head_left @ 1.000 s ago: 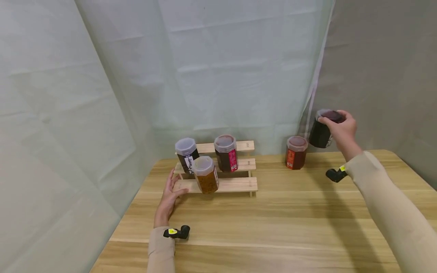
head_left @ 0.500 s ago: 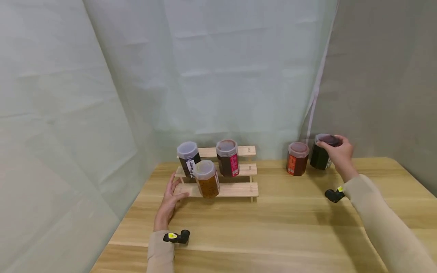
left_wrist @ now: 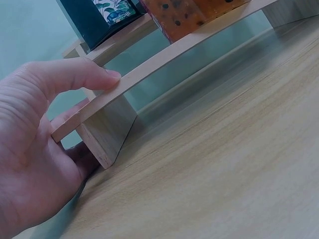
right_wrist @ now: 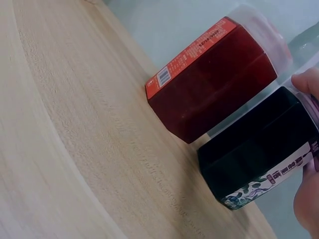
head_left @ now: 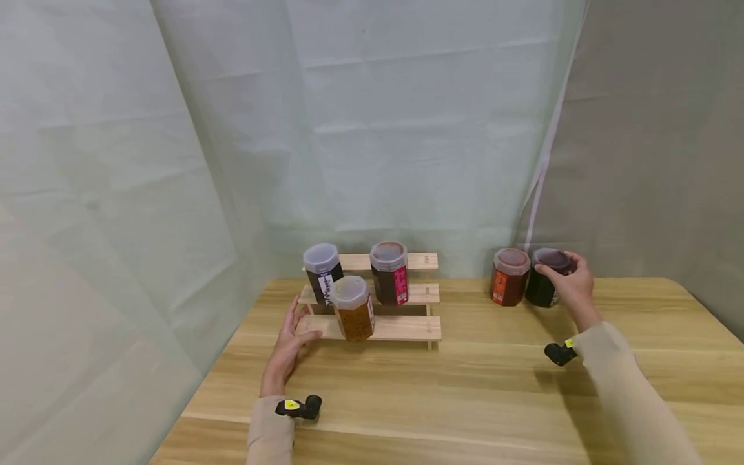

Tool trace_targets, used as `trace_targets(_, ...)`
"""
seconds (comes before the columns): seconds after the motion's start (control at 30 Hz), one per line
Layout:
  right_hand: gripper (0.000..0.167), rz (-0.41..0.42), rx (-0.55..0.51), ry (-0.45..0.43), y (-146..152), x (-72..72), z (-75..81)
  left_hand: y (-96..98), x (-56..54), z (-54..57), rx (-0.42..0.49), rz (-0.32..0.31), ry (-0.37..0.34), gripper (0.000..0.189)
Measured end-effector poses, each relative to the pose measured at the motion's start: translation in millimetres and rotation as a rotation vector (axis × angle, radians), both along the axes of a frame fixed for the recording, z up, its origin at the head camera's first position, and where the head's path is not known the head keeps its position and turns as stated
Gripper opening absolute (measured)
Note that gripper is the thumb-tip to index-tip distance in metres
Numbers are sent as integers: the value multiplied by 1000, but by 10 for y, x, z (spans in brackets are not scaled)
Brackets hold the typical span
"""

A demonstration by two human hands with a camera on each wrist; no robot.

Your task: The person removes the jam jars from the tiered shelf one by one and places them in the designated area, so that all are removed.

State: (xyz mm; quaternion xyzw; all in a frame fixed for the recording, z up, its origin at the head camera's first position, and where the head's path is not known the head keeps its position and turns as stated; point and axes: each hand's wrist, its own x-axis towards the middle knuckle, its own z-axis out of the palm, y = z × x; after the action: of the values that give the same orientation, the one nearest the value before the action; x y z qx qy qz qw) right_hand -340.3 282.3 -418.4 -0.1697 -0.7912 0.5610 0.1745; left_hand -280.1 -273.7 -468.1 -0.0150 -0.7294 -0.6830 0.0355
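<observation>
At the back right, my right hand grips a dark jar by its lid, thumb on the near side. The jar stands upright at the table top, close beside a red-brown jar with an orange label. My left hand holds the left end of a three-step wooden rack; in the left wrist view its thumb lies on the lowest board. On the rack sit a dark jar with a white label, a dark jar with a pink label and an amber jar.
The wood-grain table ends at a back edge close behind the jars. A pale cloth curtain hangs behind it, with a grey one at the right. Black wrist cameras are strapped over both sleeves.
My right hand has lowered the dark jar from the air down to the table beside the red-brown jar. The left hand keeps its hold on the rack; the view has tilted slightly up.
</observation>
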Motion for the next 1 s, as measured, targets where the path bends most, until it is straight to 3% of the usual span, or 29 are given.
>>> trace_targets(0.33, 74, -3, -89, 24, -24, -8, -53, -18, 42, 3, 10, 0, 13, 102)
trace_targets(0.5, 80, 79, 81, 24, 65, 27, -16, -4, 10, 7, -3, -3, 7, 101)
trace_targets(0.6, 84, 189, 218, 13, 154, 55, 64, 3, -14, 13, -9, -3, 2, 102)
trace_targets(0.67, 87, 262, 254, -1, 199, 84, 145, -1, -22, 15, -13, -3, -2, 101)
trace_targets(0.77, 90, 316, 222, -16, 192, 132, 289, -11, -16, 18, -22, 3, -9, 101)
trace_targets(1.0, 90, 328, 139, 41, -30, 189, 541, -1, -19, 7, -23, 11, -15, 102)
